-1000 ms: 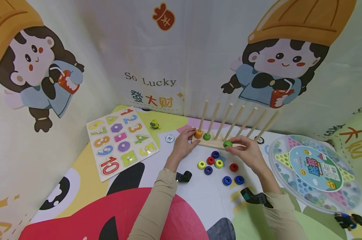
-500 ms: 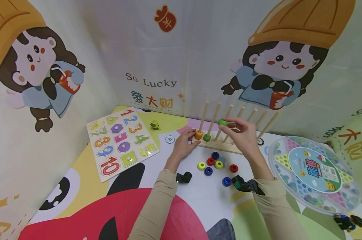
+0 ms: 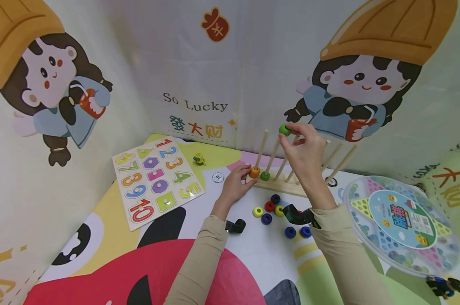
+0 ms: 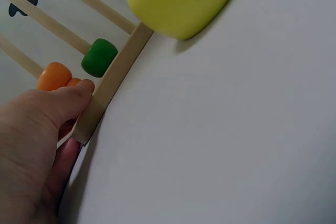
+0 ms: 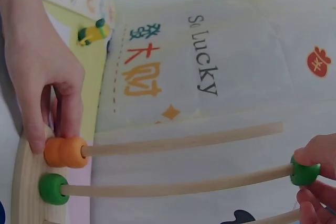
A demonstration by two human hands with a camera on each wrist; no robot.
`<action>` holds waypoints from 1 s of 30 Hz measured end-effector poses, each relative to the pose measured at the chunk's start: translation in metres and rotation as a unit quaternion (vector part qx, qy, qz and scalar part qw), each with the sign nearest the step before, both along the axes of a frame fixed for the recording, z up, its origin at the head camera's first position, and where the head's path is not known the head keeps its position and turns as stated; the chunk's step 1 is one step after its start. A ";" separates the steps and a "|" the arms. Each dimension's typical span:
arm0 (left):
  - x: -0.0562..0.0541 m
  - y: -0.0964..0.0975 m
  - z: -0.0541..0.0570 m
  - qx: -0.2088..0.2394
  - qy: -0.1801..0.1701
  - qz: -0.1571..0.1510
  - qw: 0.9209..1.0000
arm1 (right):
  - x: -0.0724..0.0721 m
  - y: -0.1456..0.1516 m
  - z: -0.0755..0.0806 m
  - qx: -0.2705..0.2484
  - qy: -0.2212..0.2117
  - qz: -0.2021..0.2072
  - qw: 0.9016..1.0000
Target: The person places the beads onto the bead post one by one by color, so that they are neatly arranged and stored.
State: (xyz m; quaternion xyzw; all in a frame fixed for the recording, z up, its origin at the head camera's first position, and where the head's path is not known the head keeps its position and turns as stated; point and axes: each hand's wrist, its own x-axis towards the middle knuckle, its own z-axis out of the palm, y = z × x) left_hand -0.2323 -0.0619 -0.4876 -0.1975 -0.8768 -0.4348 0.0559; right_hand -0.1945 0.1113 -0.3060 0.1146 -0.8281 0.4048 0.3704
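My left hand [image 3: 234, 185] grips the left end of a wooden peg rack [image 3: 277, 184], thumb on the front edge and fingers behind it. My right hand [image 3: 306, 156] pinches a green bead [image 5: 304, 170] between thumb and fingers, right at the top of the second peg [image 5: 178, 183]. Another green bead [image 5: 53, 189] sits at the foot of that same peg. Orange beads [image 5: 65, 152] are stacked at the bottom of the first peg, beside my left fingertips. The right hand hides part of the middle pegs in the head view.
Loose yellow [image 3: 257, 212], red [image 3: 269, 206] and blue beads [image 3: 290, 232] lie in front of the rack. A number puzzle board [image 3: 157, 182] is at the left, near a small yellow toy [image 3: 199, 159]. A round marble game box [image 3: 403, 220] and a toy figure [image 3: 444, 286] are at the right.
My right hand has lifted the green bead from near the rack's base, up and slightly left, to the tip of the second peg. The left hand stays on the rack's end.
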 end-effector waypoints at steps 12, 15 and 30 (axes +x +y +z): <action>-0.002 0.008 0.005 -0.009 0.005 -0.005 1.000 | 0.005 0.011 0.005 0.027 -0.030 -0.016 0.999; -0.003 0.010 0.006 -0.009 0.009 -0.008 1.000 | 0.014 0.019 0.003 0.003 -0.031 -0.008 0.999; -0.001 0.002 -0.002 -0.001 -0.002 0.009 1.000 | 0.061 0.074 -0.095 0.047 -0.227 0.011 0.973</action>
